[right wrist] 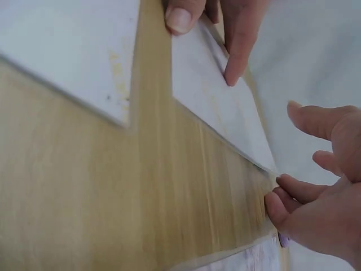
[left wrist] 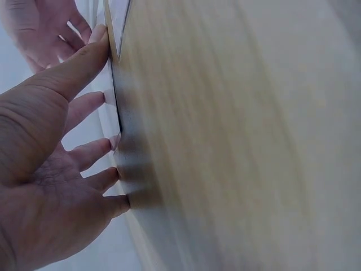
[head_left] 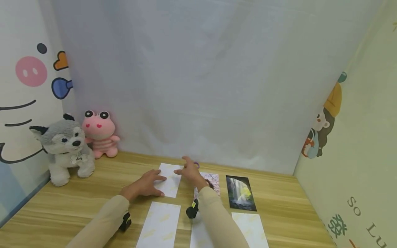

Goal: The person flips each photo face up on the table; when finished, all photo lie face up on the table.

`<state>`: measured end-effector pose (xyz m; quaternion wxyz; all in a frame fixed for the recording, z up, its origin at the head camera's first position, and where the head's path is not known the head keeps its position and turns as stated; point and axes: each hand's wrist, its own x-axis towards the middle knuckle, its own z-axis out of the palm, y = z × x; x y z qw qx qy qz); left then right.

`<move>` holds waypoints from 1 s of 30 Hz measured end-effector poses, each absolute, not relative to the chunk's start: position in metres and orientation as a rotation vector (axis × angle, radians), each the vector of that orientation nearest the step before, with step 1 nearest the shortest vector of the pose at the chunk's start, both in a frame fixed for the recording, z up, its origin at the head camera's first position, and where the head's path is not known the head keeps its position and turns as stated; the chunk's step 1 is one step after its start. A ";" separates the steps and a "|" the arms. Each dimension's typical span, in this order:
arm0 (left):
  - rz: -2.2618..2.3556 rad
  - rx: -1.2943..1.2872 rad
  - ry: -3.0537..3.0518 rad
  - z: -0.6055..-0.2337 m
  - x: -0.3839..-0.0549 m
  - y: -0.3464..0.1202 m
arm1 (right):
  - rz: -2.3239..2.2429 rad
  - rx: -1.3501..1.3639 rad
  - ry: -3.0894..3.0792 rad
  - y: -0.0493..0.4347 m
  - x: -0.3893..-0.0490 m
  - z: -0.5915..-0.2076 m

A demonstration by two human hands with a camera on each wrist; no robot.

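Observation:
A white card with faint yellow print [head_left: 170, 184] lies flat on the wooden table toward the back. My left hand [head_left: 145, 184] rests on its left side, the fingers spread and touching the card and table. At the card's right edge is my right hand [head_left: 191, 174], with a fingertip touching its corner in the right wrist view and the thumb [right wrist: 316, 119] held away. Under the right forearm, partly hidden, lies a pink blossom picture [head_left: 213, 179]. A waterfall picture [head_left: 241, 193] sits to its right.
Nearer the front lie white cards: one at left [head_left: 159, 224], one partly under the right arm [head_left: 200, 234], one at right [head_left: 249, 227]. A small purple ring [head_left: 197, 165] is behind the right hand. A plush husky [head_left: 69, 148] and a pink plush toy [head_left: 100, 134] stand back left.

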<state>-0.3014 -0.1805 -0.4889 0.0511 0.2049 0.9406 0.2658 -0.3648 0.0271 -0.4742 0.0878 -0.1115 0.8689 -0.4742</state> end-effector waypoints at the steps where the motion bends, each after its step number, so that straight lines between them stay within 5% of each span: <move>1: 0.808 0.622 2.863 -0.488 -0.301 -0.181 | -1.441 -0.329 2.579 0.027 -0.366 -0.475; 30: 0.813 0.576 2.836 -0.482 -0.298 -0.179 | -1.736 -0.289 2.490 0.018 -0.367 -0.488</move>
